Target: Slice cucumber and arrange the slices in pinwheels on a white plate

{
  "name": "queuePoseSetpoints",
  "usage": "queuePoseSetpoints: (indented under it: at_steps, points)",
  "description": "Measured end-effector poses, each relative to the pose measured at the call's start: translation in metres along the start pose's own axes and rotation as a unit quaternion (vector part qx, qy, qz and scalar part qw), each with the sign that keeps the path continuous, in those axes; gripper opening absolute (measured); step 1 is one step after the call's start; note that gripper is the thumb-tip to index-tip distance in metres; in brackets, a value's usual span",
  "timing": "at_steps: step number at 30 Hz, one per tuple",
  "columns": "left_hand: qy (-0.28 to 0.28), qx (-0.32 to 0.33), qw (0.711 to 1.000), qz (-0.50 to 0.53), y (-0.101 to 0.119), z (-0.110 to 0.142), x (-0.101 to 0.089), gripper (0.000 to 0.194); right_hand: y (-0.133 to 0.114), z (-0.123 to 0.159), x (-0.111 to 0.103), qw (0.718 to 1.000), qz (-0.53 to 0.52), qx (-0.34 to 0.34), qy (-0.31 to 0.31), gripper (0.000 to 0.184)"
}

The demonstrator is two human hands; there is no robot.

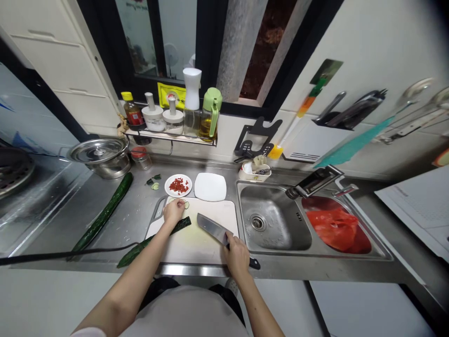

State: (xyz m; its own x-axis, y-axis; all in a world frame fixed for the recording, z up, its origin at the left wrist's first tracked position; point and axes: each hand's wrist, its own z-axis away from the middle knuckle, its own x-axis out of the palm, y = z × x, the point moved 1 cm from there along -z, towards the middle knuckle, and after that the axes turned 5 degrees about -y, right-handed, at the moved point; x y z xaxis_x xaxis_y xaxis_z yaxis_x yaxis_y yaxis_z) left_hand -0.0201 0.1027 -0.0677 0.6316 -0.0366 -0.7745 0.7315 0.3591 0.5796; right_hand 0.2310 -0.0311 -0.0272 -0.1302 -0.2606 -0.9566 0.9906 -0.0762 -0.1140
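My left hand (173, 211) rests at the far left of the white cutting board (206, 234), fingers curled on pale cucumber slices (184, 204). A long cucumber (140, 246) lies under my left wrist, its cut end on the board. My right hand (236, 255) grips the black handle of a cleaver (212, 228), whose blade lies low over the board and points towards the cucumber's cut end.
A second cucumber (105, 211) lies on the steel counter at left. Behind the board stand a small plate of chopped red chilli (178, 185) and a white square plate (210, 186). A double sink (273, 220) with a red bag (335, 227) is at right. A steel pot (99, 157) stands at back left.
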Motion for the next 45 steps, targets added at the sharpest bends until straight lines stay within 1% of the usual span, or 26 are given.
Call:
queuePoseSetpoints:
  at_steps: [6,9,12,16,21,24,30,36,41,45]
  points:
    - [0.021,-0.012,0.999,-0.047,0.007,-0.012,0.010,0.020,0.000,0.000,0.001,1.000,-0.020,-0.009,0.013,0.045]
    - [0.031,-0.002,0.997,-0.077,0.008,-0.013,0.011,0.020,0.001,0.000,0.001,0.999,-0.028,-0.011,0.013,0.045]
    - [0.039,0.020,0.993,-0.107,0.008,-0.011,0.009,0.022,0.001,-0.001,0.001,0.999,-0.037,-0.010,0.013,0.044]
    - [0.050,0.036,0.989,-0.137,0.001,-0.006,0.003,0.021,0.001,-0.003,0.000,0.998,-0.057,-0.005,0.012,0.041]
    - [0.026,0.064,0.984,-0.164,-0.005,0.000,-0.001,0.020,-0.001,-0.003,-0.001,0.997,-0.077,0.003,0.011,0.041]
    - [0.022,0.062,0.985,-0.160,-0.004,0.000,0.000,0.022,-0.003,-0.002,0.000,0.997,-0.082,-0.003,0.010,0.040]
    - [0.016,0.036,0.988,-0.146,-0.001,-0.006,0.007,0.025,-0.004,-0.002,0.002,0.997,-0.081,0.008,0.005,0.040]
    - [0.017,0.048,0.992,-0.118,-0.003,-0.010,0.011,0.020,-0.002,0.000,0.003,0.997,-0.082,0.012,-0.005,0.039]
    - [0.028,0.055,0.995,-0.082,-0.003,-0.010,0.011,0.017,-0.003,-0.001,0.003,0.996,-0.092,0.012,-0.009,0.040]
    - [0.034,0.045,0.997,-0.053,-0.005,-0.008,0.006,0.017,-0.003,-0.003,0.004,0.994,-0.105,0.018,-0.021,0.042]
